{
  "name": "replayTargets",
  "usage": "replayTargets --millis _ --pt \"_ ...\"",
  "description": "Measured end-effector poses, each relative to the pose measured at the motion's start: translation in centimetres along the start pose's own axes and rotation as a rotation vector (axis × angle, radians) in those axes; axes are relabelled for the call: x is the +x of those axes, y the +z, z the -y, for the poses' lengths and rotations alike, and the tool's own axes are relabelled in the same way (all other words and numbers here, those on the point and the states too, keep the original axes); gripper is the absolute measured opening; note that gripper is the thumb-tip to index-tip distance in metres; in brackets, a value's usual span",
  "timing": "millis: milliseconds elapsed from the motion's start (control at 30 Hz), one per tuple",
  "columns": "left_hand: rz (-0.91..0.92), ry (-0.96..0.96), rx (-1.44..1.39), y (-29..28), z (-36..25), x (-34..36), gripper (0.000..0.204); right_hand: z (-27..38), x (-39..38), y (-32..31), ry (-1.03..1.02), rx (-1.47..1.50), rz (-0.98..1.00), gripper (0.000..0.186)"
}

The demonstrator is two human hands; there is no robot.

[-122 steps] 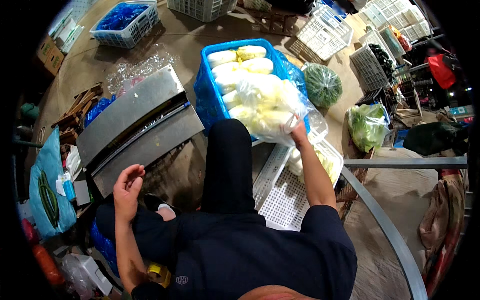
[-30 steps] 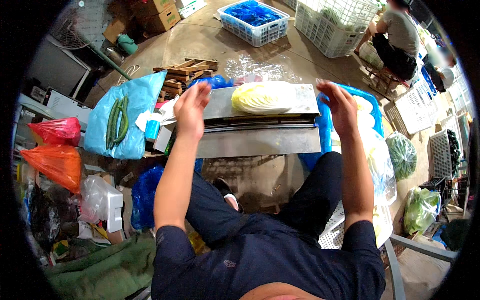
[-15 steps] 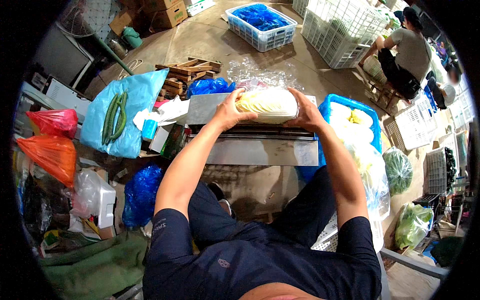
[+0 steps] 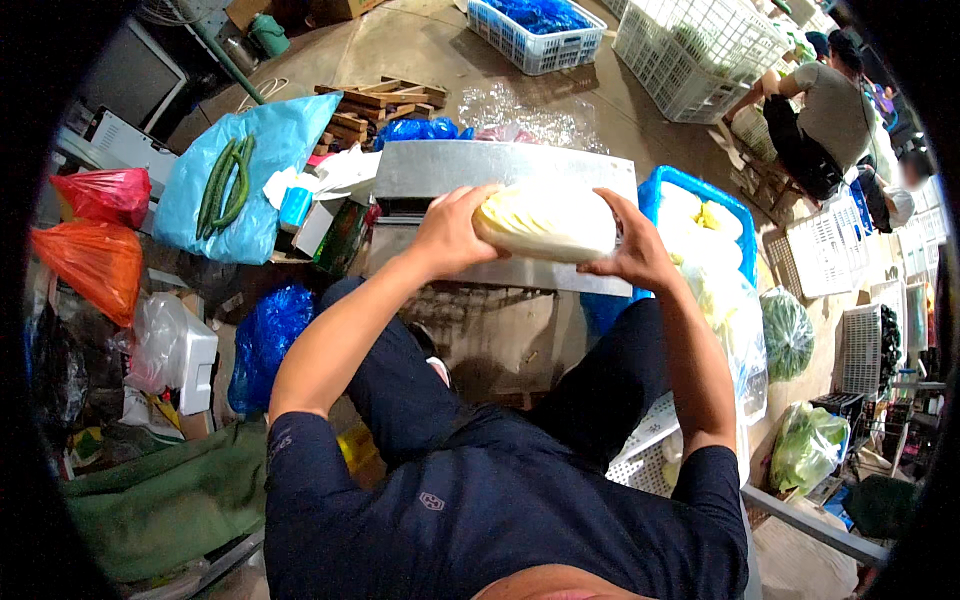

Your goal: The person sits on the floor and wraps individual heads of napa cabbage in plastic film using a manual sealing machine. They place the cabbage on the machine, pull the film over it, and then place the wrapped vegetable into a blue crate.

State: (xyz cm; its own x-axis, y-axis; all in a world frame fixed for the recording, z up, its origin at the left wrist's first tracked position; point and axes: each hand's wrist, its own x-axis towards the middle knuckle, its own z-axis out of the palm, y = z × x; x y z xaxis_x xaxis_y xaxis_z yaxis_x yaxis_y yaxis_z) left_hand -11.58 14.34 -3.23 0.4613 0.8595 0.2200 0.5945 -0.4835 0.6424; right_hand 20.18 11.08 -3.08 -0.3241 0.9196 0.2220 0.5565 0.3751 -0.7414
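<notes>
The cabbage [image 4: 548, 222] has shifted bodyward over the metal bench [image 4: 500, 168], crates [image 4: 700, 60] beyond.

Worn below the left hand [image 4: 458, 232] and right hand [image 4: 638, 242]: a short-sleeved dark navy shirt [image 4: 560, 525], marked on the chest with a pale outlined hexagonal emblem [image 4: 432, 501] and on the left sleeve [image 4: 312, 465] with small pale lettering, dark trousers [image 4: 395, 375] and a dark shoe [image 4: 421, 340], partly hidden.
</notes>
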Motion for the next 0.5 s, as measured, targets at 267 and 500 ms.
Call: replayTargets --millis 267,500 --pt "0.627 -0.404 -0.314 -2.1 -3.8 -5.5 0.072 4.0 -6.2 -0.1 0.468 0.431 0.469 0.095" --pt "0.610 -0.584 -0.361 2.6 1.8 -4.4 0.078 -1.8 -4.6 3.5 0.772 0.644 0.479 0.090"
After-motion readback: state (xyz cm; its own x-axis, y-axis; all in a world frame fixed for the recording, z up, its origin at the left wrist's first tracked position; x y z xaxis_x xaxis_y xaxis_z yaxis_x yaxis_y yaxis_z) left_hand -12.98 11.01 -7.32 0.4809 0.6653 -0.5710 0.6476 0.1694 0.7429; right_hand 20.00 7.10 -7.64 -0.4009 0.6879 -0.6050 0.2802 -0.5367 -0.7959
